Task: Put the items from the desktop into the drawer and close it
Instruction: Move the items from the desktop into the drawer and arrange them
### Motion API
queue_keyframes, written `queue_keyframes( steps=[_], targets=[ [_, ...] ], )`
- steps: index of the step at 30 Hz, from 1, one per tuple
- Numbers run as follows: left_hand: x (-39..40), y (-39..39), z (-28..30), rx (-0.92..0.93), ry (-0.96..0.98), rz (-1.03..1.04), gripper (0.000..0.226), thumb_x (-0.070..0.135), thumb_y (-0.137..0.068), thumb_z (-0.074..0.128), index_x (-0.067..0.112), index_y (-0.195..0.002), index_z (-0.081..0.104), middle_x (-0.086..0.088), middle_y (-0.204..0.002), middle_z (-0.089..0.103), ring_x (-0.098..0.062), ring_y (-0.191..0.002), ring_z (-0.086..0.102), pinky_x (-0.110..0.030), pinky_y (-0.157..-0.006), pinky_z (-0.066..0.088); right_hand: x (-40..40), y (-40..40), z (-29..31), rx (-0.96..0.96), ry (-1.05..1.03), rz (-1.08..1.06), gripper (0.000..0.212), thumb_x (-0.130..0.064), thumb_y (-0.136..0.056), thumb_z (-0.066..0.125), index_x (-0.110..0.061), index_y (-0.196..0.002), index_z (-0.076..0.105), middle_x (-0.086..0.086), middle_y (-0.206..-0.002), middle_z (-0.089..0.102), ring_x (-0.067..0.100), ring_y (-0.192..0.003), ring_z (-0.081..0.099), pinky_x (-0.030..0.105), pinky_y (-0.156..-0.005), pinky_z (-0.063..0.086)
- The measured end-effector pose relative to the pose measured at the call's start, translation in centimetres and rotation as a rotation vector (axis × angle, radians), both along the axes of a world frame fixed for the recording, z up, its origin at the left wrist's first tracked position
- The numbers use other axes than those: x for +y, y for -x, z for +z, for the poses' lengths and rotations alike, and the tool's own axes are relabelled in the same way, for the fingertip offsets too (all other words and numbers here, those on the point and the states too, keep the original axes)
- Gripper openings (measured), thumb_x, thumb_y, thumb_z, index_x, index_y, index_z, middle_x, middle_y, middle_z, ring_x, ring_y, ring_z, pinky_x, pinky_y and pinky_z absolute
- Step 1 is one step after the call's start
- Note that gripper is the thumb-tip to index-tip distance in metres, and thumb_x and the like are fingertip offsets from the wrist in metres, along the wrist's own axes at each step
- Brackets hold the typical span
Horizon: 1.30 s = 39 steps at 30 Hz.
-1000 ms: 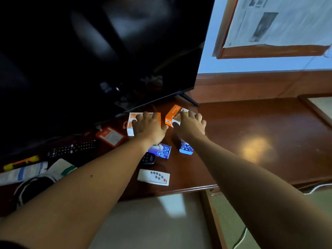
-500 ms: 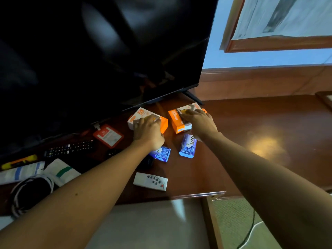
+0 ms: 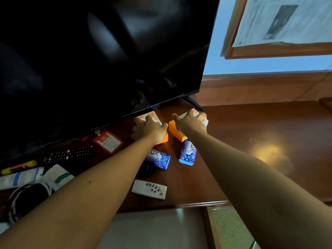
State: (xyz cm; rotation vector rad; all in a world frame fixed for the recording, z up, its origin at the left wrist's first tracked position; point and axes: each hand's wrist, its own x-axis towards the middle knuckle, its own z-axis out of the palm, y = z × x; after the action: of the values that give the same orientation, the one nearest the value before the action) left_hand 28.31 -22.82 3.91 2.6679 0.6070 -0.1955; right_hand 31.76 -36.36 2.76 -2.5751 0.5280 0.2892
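Observation:
Two orange-and-white boxes lie on the dark wooden desk (image 3: 269, 141) just under the black TV (image 3: 100, 56). My left hand (image 3: 149, 129) grips the left orange box (image 3: 152, 116), fingers curled over its top. My right hand (image 3: 190, 123) grips the right orange box (image 3: 177, 133) the same way. Two purple soap boxes lie nearer me: one (image 3: 159, 159) partly under my left forearm, the other (image 3: 187, 153) beside my right forearm. A white remote (image 3: 149, 189) lies near the desk's front edge. No drawer is visible.
A black remote (image 3: 70, 155), a red card tag (image 3: 107, 141), a yellow marker (image 3: 18, 167), folded papers (image 3: 21, 177) and a black-and-white bundle (image 3: 27, 196) crowd the desk's left. The TV's foot (image 3: 194, 104) stands behind the boxes. Floor shows below the front edge.
Both hands have closed on the orange boxes and shifted them slightly; the right box has turned. The camera has moved closer and tilted.

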Motion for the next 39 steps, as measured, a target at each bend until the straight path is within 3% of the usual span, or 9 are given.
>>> queue_keyframes(
  steps=[4,7,11,14,19,24,29,35,39],
  targets=[
    [-0.6,-0.8,-0.7,0.008,0.02,0.024,0.089,0.062,-0.081,0.066,0.021,-0.148,0.025,-0.017,-0.156,0.011,-0.042,-0.133,0.032,-0.047,-0.091,0.049,-0.3,-1.6,-0.3,-0.025,-0.017,0.033,0.097,-0.083,-0.079,0.046,-0.027,-0.153,0.02,0.018,-0.162,0.006,0.051,-0.133,0.04,0.056,-0.097,0.047],
    [-0.9,-1.1,-1.0,0.006,0.029,0.01,0.089,0.054,-0.082,0.07,0.02,-0.149,0.023,-0.017,-0.158,0.006,-0.043,-0.134,0.031,-0.045,-0.088,0.05,-0.5,-2.5,-0.3,0.008,-0.055,0.043,0.096,-0.071,-0.077,0.064,-0.027,-0.151,0.021,0.018,-0.161,0.007,0.053,-0.135,0.034,0.056,-0.098,0.043],
    [-0.7,-1.5,-1.2,0.075,-0.003,-0.009,0.094,0.055,-0.081,0.068,0.024,-0.152,0.016,-0.023,-0.16,-0.008,-0.048,-0.134,0.033,-0.048,-0.093,0.048,0.2,-3.1,0.3,0.058,-0.061,0.044,0.106,-0.058,-0.075,0.073,-0.026,-0.155,0.01,0.021,-0.162,-0.008,0.058,-0.139,0.022,0.062,-0.106,0.034],
    [-0.5,-1.9,-1.3,0.109,-0.019,-0.03,0.093,0.057,-0.08,0.067,0.024,-0.151,0.017,-0.028,-0.158,0.006,-0.048,-0.134,0.035,-0.049,-0.097,0.047,0.5,-3.1,0.3,0.069,-0.02,0.018,0.114,-0.066,-0.073,0.072,-0.024,-0.156,0.005,0.025,-0.16,-0.018,0.058,-0.139,0.023,0.06,-0.107,0.034],
    [-0.3,-1.9,-1.0,-0.021,-0.001,-0.054,0.089,0.055,-0.074,0.072,0.021,-0.146,0.031,-0.017,-0.146,0.036,-0.037,-0.126,0.046,-0.042,-0.088,0.048,0.2,-3.2,-0.6,-0.047,-0.077,0.039,0.116,-0.058,-0.072,0.077,-0.014,-0.155,0.008,0.035,-0.158,-0.008,0.053,-0.138,0.033,0.049,-0.103,0.045],
    [-0.1,-0.2,0.2,-0.122,0.015,-0.091,0.086,0.057,-0.074,0.072,0.021,-0.143,0.035,-0.015,-0.143,0.037,-0.039,-0.12,0.052,-0.038,-0.08,0.047,-0.2,-1.8,0.7,-0.193,-0.191,0.051,0.11,-0.054,-0.07,0.08,-0.013,-0.151,0.018,0.026,-0.15,0.026,0.046,-0.127,0.045,0.05,-0.098,0.049],
    [0.4,4.0,2.3,-0.249,0.03,-0.13,0.085,0.052,-0.077,0.072,0.022,-0.145,0.033,-0.011,-0.15,0.03,-0.036,-0.124,0.049,-0.04,-0.087,0.048,-0.9,2.8,2.4,-0.298,-0.23,0.12,0.108,-0.059,-0.067,0.076,-0.017,-0.15,0.021,0.017,-0.147,0.029,0.04,-0.122,0.049,0.052,-0.095,0.052],
    [1.8,12.1,4.4,-0.314,0.108,-0.14,0.077,0.049,-0.077,0.074,0.024,-0.14,0.036,-0.009,-0.146,0.031,-0.032,-0.119,0.051,-0.034,-0.074,0.045,-0.6,12.2,4.5,-0.337,-0.242,0.161,0.097,-0.052,-0.071,0.077,-0.016,-0.145,0.027,0.014,-0.138,0.034,0.034,-0.11,0.055,0.045,-0.087,0.055],
    [2.6,18.9,4.3,-0.308,0.135,-0.164,0.077,0.049,-0.078,0.075,0.024,-0.141,0.037,-0.006,-0.149,0.029,-0.031,-0.121,0.05,-0.032,-0.076,0.045,0.2,19.8,4.6,-0.327,-0.249,0.183,0.096,-0.051,-0.071,0.079,-0.017,-0.144,0.028,0.011,-0.135,0.036,0.03,-0.11,0.055,0.046,-0.09,0.055]
  ],
)
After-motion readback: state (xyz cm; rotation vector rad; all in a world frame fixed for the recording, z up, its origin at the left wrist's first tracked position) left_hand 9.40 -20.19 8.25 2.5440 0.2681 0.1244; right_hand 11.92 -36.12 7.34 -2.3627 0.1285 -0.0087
